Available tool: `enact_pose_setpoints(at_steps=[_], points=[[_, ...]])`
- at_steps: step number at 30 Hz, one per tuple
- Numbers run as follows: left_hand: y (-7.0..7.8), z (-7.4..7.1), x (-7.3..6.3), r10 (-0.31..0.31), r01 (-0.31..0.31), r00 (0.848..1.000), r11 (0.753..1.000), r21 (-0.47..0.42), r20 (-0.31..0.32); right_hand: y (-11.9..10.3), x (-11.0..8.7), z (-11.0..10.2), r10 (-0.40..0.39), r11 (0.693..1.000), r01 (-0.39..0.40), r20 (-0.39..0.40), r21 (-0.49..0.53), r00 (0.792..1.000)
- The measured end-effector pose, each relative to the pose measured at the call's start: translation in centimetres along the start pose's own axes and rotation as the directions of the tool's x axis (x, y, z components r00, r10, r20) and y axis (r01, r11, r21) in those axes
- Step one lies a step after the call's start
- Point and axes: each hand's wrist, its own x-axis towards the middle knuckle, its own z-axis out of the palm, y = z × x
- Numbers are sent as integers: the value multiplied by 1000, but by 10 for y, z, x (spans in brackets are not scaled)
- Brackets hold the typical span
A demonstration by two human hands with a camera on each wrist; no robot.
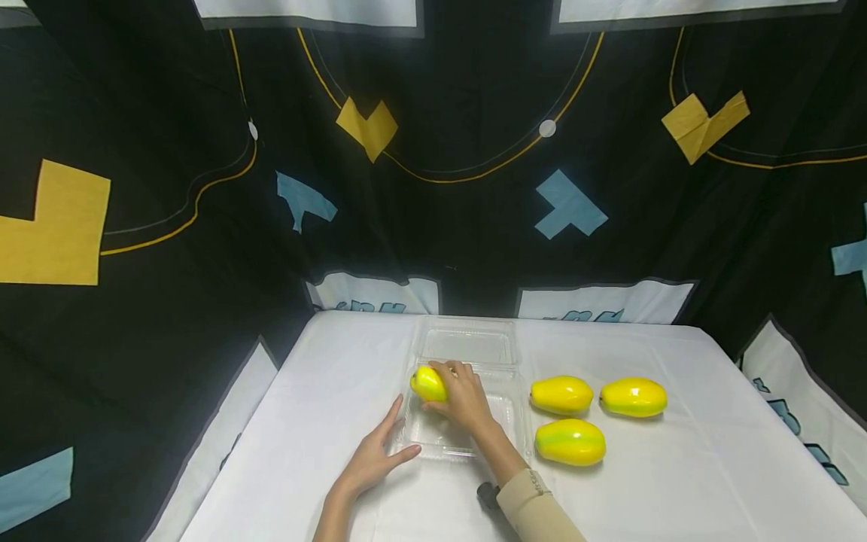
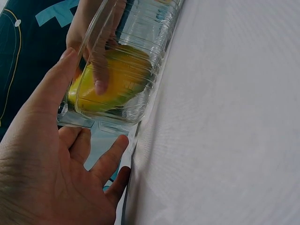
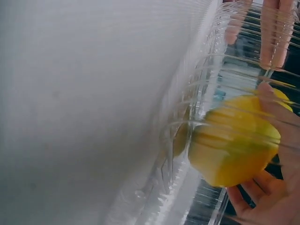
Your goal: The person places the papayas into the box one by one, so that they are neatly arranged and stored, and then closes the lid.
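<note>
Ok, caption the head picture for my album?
A right hand holds a yellow fruit in a clear container, three more fruits beside it.

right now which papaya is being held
The one at the clear plastic container's left side: the right hand grips that papaya, while the other three papayas lie ungrasped right of the container.

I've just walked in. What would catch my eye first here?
Probably the shiny yellow fruit in the right hand, at the left side of an open clear plastic box; the left hand is beside that same side. Next, three other fruits, just as bright, lie on the white table right of the box. Behind it all hangs a black cloth with yellow and blue shapes.
</note>
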Motion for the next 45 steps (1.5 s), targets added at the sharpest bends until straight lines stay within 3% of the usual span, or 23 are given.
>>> enact_pose_setpoints(at_steps=[13, 20, 35, 41, 45], points=[[0, 0, 1, -8, 8, 1000, 1000, -5, 8, 1, -1, -7, -8, 999, 9, -11, 52, 1000], [0, 0, 1, -11, 11, 1000, 1000, 0, 0, 4, -5, -22, 9, 996, -9, 1, 94, 1000], [1, -1, 2, -22, 22, 1000, 999, 38, -13, 24, -41, -100, 86, 971, -77, -29, 227, 996], [0, 1, 2, -30, 30, 999, 999, 32, -11, 53, -65, -131, 52, 970, -31, -80, 241, 995], [1, 2, 1, -30, 31, 999, 999, 31, -13, 78, -84, -144, 58, 961, -43, -48, 274, 997]])
